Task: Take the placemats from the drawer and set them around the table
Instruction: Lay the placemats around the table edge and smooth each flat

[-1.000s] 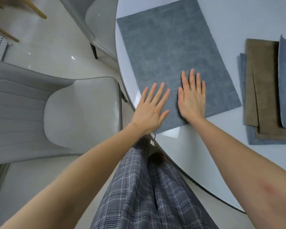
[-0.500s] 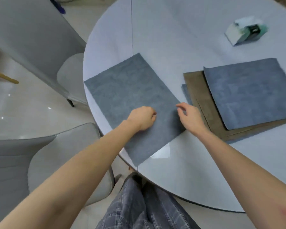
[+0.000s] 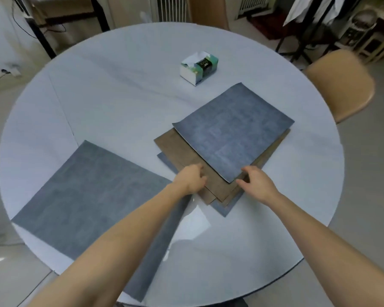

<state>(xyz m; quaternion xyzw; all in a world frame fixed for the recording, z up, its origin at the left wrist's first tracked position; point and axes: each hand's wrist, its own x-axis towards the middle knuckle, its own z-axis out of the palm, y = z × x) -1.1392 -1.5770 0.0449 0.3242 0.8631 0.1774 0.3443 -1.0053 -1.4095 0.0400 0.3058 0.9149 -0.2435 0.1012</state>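
Note:
A grey-blue placemat [image 3: 87, 196] lies flat at the table's near left edge, partly under my left forearm. A loose stack of placemats sits right of it: a blue one [image 3: 231, 138] on top, brown ones [image 3: 177, 149] beneath, another blue one [image 3: 225, 209] at the bottom. My left hand [image 3: 190, 178] is curled over the stack's near left edge, on the brown mats. My right hand [image 3: 256, 182] is curled at the near right edge, fingers tucked by the top blue mat's corner. The fingertips are hidden.
The round white table [image 3: 120, 96] holds a tissue box [image 3: 198, 67] beyond the stack. A tan chair [image 3: 339, 85] stands at the far right. Shelves, racks and cables line the room behind the table.
Both hands left the laid grey-blue placemat and moved right onto the stack. My view lifted from the table edge and grey chairs to the whole table.

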